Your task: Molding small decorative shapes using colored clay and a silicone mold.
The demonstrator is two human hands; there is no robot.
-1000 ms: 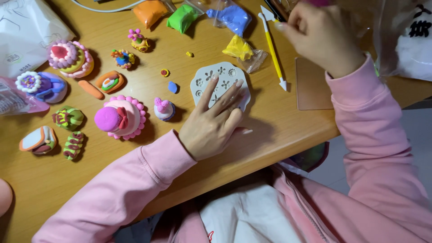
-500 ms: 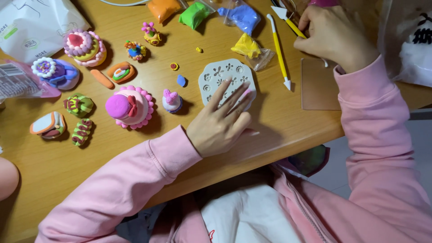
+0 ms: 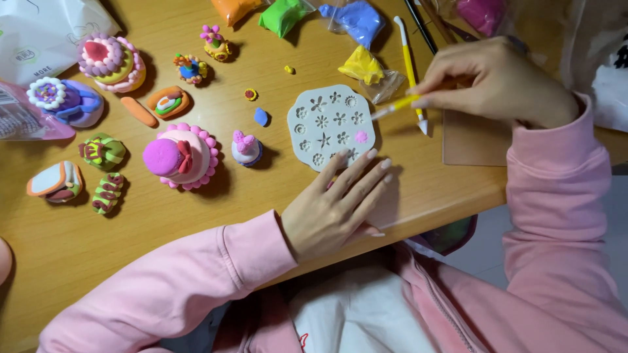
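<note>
Pinching a thin yellow modelling tool (image 3: 397,106), the right hand (image 3: 500,85) aims its tip left at the grey flower mould (image 3: 331,125); the tool's long axis runs nearly left-right, tilted slightly. The left hand (image 3: 337,206) lies flat, fingers spread and released, fingertips touching the mould's near edge on the wooden table (image 3: 216,209). Half a second ago the right hand sat farther off, away from the mould.

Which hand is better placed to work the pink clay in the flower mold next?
Right, probably. The right hand holds a yellow sculpting tool whose tip points at the mold, near the pink clay in one cavity. The left hand lies flat, fingertips at the mold's near edge, seemingly steadying it.
</note>
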